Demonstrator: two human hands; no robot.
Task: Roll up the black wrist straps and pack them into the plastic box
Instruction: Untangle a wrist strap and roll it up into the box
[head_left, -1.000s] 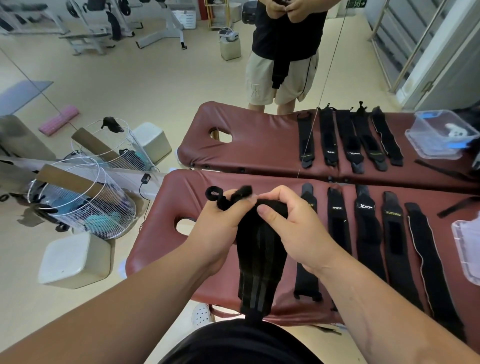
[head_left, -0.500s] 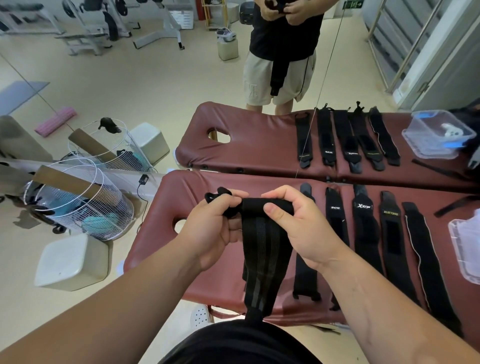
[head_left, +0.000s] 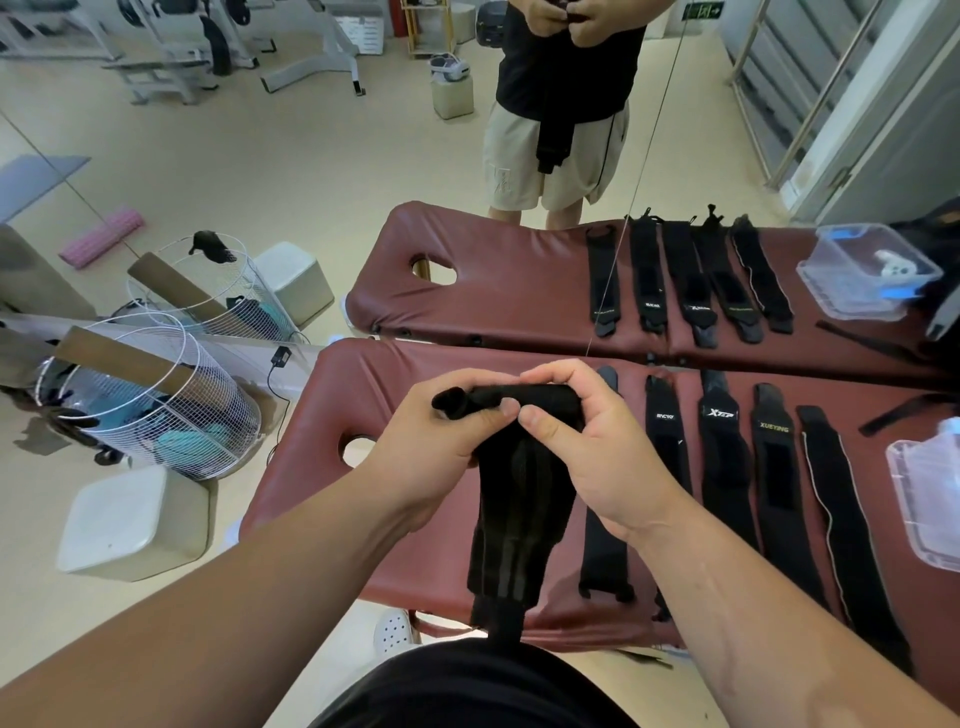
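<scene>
**Wrist strap (head_left: 519, 514) held over the near-left part of the bench (head_left: 322, 467), far end being rolled.**

Long axis runs far to near: the woven black band with faint grey stripes hangs from the hands toward the person's body, its lower end past the bench's near edge. Left hand (head_left: 431, 447) and right hand (head_left: 587, 441) both grip the far end, fingers (head_left: 550, 374) curled over it, thumbs meeting. Half a second ago that end was one flat fold; it is now a tighter roll lying left-right. The loop then standing up now pokes out left. Other straps (head_left: 722, 467) lie flat on the maroon padding to the right. The clear plastic box (head_left: 924, 499) sits at the right edge.
</scene>
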